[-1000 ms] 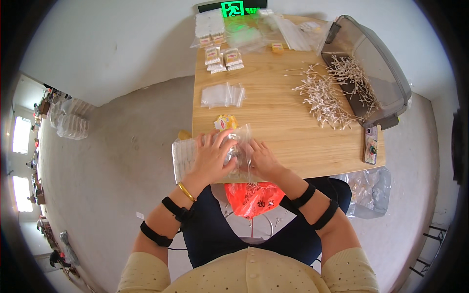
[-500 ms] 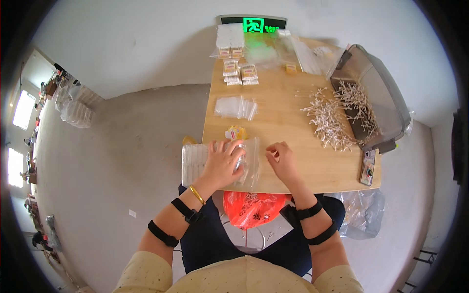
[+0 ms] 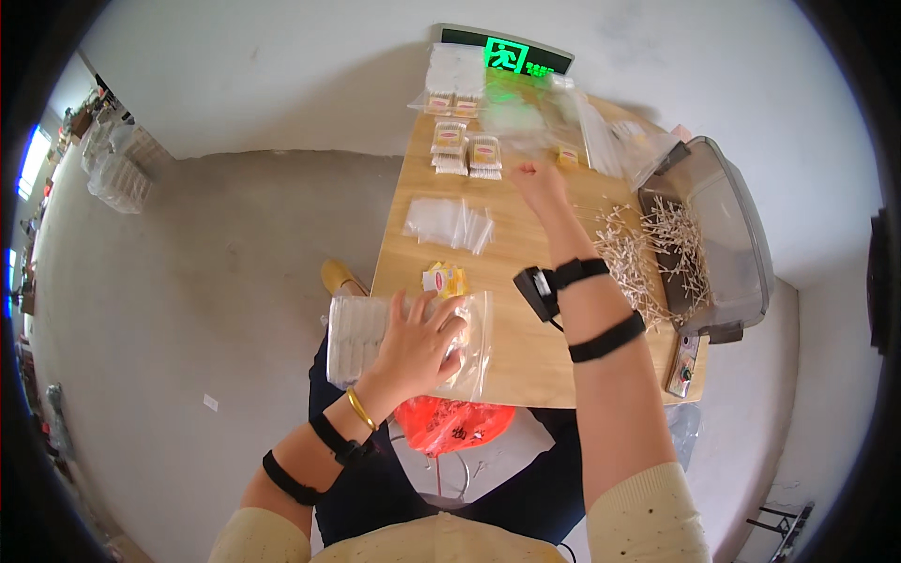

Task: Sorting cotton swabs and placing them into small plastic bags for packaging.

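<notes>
My left hand (image 3: pixel 416 345) lies with spread fingers on a clear plastic bag (image 3: pixel 477 361) at the table's near left edge. White, ribbed-looking packs (image 3: pixel 355 328) show through the bag's left part. Just beyond its fingertips are yellow-and-white printed cards (image 3: pixel 445 279). Stretched far over the table, my right hand (image 3: pixel 540 185) has its fingers curled in, slightly blurred; whatever they hold, if anything, is hidden. It is nearest to the small stacked packs of cotton swabs (image 3: pixel 484 154), to its left, and does not visibly touch them.
Loose cotton swabs (image 3: pixel 631 267) spill from a tipped grey plastic bin (image 3: pixel 727 235) on the right. Flat clear bags (image 3: pixel 449 223) lie mid-left. A phone (image 3: pixel 684 366) rests at the near right edge. Below the table hangs a red bag (image 3: pixel 450 424). A lit green sign (image 3: pixel 507 56) stands behind.
My right hand has moved away from beside the clear bag to the far part of the table. My left hand stays on the bag. The whole view has shifted a little.
</notes>
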Demonstrator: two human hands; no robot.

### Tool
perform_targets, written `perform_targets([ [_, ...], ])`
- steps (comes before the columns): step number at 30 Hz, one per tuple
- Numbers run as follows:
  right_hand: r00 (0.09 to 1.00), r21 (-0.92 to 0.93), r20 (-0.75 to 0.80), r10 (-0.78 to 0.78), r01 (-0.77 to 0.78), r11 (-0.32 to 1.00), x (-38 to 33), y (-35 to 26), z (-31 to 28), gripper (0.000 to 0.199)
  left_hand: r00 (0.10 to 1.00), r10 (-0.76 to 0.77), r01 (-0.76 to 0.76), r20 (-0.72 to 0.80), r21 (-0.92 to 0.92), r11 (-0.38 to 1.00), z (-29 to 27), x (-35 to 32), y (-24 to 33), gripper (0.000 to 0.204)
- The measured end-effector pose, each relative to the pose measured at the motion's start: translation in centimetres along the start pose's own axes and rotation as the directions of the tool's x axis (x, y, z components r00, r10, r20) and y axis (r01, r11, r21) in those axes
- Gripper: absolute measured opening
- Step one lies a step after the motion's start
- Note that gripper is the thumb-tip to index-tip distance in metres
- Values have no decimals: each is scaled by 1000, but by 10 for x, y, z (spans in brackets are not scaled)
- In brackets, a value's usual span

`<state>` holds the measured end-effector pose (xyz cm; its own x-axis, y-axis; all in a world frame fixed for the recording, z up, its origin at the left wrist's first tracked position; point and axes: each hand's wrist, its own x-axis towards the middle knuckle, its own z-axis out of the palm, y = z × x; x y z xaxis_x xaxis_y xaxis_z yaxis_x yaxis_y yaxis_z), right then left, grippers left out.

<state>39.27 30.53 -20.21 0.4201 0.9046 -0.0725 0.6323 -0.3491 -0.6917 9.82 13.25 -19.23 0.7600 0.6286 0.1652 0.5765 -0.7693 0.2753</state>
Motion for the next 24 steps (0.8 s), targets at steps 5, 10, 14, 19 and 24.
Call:
perform_targets([
  [5, 992, -48, -106, 75, -80, 996, 53, -2, 47, 52, 999, -20, 21, 42, -20, 1000, -5, 1, -1, 34],
  [10, 956, -98, -272, 110, -141, 985, 83, 4, 85, 60, 998, -12, 14, 62, -35, 999, -6, 3, -2, 36],
  [14, 987, 69, -73, 141, -136, 988, 77, 5, 76, 57, 998, -30, 32, 63, -37, 999, -3, -1, -4, 36],
  [19, 993, 506, -23, 116, -88, 858, 4, 19, 6, 43, 998, -27, 27, 54, 0, 1000, -2, -1, -1, 37],
  [24, 977, 546, 109, 183, -212, 810, -168, 51, -50, 34, 1000, -16, 16, 2, 36, 999, 0, -3, 0, 35],
])
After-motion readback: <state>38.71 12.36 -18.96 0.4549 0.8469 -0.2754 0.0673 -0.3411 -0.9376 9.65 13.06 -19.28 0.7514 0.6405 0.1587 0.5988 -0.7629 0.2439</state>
